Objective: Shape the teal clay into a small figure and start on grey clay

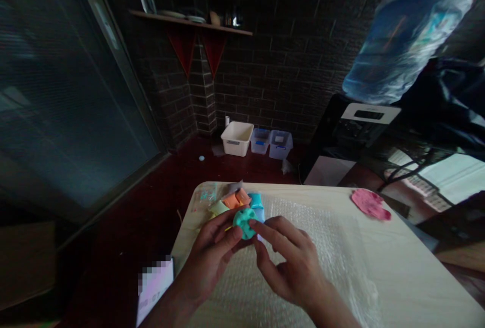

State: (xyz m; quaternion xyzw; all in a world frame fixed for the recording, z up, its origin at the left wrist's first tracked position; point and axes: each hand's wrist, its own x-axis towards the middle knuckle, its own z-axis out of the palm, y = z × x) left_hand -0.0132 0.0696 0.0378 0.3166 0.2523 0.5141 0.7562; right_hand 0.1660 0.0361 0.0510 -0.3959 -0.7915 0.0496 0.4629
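Note:
A lump of green modelling clay (245, 223), rounded with dents in its face, is held over the near part of the table. My left hand (212, 247) wraps round it from the left, the thumb along its front edge. From the right, my right hand (290, 257) presses its index fingertip into the dented face, with the thumb at the lower right edge and the other fingers curled. Just behind the clay lie orange packets (237, 198), a blue packet (255, 200) and a pale yellow-green packet (219, 208), partly covered by my left hand.
Bubble wrap (322, 237) spreads over the wooden table (409, 262). Pink clay (371, 203) lies flattened near the far right corner. A lit screen (155, 287) shows by the left edge. Beyond are a white bin (237, 138), two clear bins and a water dispenser (352, 126).

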